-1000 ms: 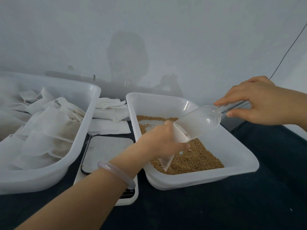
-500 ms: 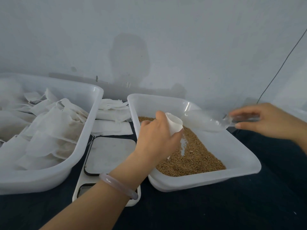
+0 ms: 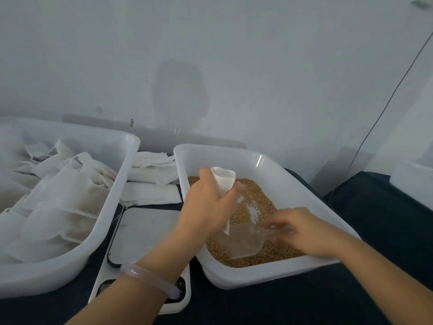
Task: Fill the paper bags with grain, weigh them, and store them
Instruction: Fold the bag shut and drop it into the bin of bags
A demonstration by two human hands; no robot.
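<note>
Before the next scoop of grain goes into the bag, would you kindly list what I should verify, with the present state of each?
1. Bag mouth open and facing up: ok. The left hand grips the paper bag with its mouth open at the top.
2. Bag over the grain tray, so spills fall back in: ok.
3. Scoop in hand: ok. The right hand holds the clear scoop low in the grain.
4. Scoop loaded: cannot tell, as it is blurred.
5. Scale close by: ok, it stands beside the tray.
6. Scale reading zero: cannot tell, the forearm hides the display.
</note>
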